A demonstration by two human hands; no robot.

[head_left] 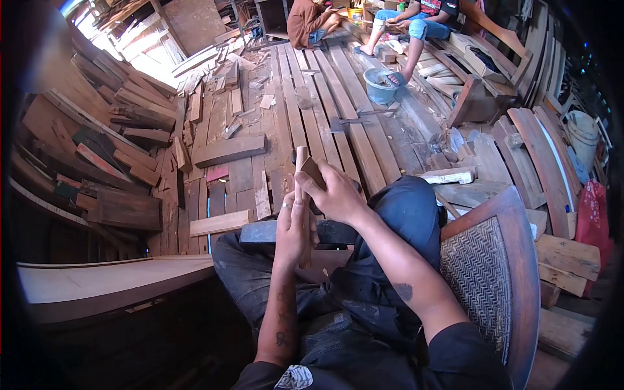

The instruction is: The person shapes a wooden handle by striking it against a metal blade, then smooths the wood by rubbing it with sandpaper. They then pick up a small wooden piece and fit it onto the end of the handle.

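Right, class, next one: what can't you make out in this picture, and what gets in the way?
All in the head view:
Middle of the wooden stick: covered by the left hand.
Lower part of the brown piece: covered by the right hand.
Contents of the blue bucket: too small, partly behind a foot.
Head of the seated person in a black shirt: cut off by the top edge.

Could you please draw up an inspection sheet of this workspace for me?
Surface: plank floor strewn with offcuts.
Job's things: slim wooden strip; small brown piece apparently against it, material unclear.
Clutter: stacked timber at left, loose wood block ahead, axe-like tool lying on the planks.
Hands: left hand grips the strip; right hand holds the brown piece.
Cables: nothing seen.
Surroundings: two people seated ahead, blue bucket near one, woven panel at right.
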